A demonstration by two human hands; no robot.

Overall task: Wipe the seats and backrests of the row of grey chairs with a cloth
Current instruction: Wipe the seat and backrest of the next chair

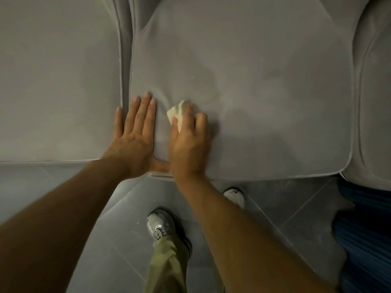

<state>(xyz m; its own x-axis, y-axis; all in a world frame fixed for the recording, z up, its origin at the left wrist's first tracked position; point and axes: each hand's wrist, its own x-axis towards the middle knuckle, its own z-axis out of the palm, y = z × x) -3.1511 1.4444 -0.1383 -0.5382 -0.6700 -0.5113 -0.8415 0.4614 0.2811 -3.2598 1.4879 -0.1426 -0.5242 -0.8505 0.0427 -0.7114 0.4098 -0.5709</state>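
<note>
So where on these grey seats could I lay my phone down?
The middle seat is bare from the right hand across to the right seat. The left seat is bare beyond the left hand. Crowded: the middle seat's front-left corner, both hands and cloth.

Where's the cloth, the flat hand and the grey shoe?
cloth (177,114), head view, bunched end that sticks out
left hand (135,138), head view, back of the hand
grey shoe (160,225), head view, its laced top

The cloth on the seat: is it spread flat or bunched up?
Bunched up. The cloth shows as a crumpled wad poking out under the right hand, whose fingers curl over it.
</note>
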